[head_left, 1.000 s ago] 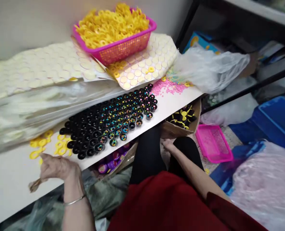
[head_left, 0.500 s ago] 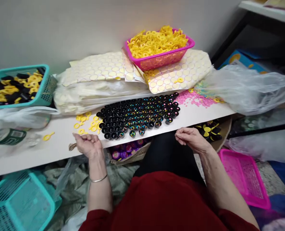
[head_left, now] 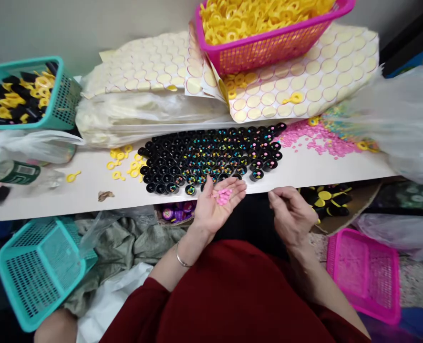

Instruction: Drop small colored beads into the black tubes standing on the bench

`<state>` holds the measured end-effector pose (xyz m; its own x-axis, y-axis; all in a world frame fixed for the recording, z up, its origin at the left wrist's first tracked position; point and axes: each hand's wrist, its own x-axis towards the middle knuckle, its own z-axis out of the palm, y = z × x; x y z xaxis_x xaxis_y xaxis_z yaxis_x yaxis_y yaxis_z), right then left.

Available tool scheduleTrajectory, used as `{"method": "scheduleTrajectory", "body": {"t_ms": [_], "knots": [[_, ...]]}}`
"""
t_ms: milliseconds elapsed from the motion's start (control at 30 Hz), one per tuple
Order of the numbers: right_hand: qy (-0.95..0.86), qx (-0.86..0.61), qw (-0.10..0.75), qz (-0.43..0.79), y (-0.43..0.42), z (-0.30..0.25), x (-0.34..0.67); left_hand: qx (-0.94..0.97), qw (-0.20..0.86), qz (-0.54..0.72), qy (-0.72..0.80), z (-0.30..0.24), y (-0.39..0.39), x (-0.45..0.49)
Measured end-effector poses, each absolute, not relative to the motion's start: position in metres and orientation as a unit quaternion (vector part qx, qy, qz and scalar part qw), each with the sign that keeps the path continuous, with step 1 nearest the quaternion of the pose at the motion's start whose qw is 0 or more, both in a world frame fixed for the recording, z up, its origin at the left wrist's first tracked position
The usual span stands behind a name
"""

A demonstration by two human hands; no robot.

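My left hand (head_left: 220, 202) is palm up at the table's front edge, cupping a small heap of pink pellets (head_left: 223, 196). To its right my right hand (head_left: 293, 213) is curled with thumb and fingers pressed together; whatever is between them is hidden. Behind my hands, rows of small black cups (head_left: 211, 157) stand upright on the white table (head_left: 314, 176). Cups in the middle hold multicoloured bits, those at the right show pink pellets, and many at the left look dark inside. My left fingers hide part of the front row. A loose pile of pink pellets (head_left: 325, 140) lies right of the cups.
Yellow rings (head_left: 118, 157) lie left of the cups. A pink basket (head_left: 268, 55) of yellow pieces stands on sticker sheets (head_left: 268, 100). A teal basket (head_left: 68, 105) is at left. Below are a box of black-and-yellow pieces (head_left: 324, 197) and baskets.
My left hand has moved right from the table's left part and turned over, showing pink pellets in its palm. My right hand stays curled near the edge. The view has shifted closer to the table.
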<state>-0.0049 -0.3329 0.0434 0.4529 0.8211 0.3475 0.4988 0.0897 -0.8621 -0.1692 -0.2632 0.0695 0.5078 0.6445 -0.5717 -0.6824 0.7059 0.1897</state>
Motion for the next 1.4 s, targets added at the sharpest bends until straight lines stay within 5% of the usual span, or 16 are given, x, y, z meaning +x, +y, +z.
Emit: {"method": "scheduleTrajectory", "body": {"t_ms": [567,833,1067,1400], "knots": [[-0.782,-0.557,0.260,-0.101,-0.293,0.041,-0.018,-0.049,0.878,0.362,0.310,0.050,-0.259,-0.143],[-0.573,-0.690,0.442,0.013,-0.299,0.013,0.028,-0.049,0.878,0.362,0.308,0.049,-0.265,-0.148],[-0.516,-0.814,0.261,0.055,-0.291,-0.022,0.073,-0.031,0.885,0.335,0.323,0.037,-0.275,-0.144],[-0.494,-0.826,0.235,0.134,-0.278,-0.009,0.081,-0.037,0.889,0.318,0.327,0.032,-0.277,-0.138]]}}
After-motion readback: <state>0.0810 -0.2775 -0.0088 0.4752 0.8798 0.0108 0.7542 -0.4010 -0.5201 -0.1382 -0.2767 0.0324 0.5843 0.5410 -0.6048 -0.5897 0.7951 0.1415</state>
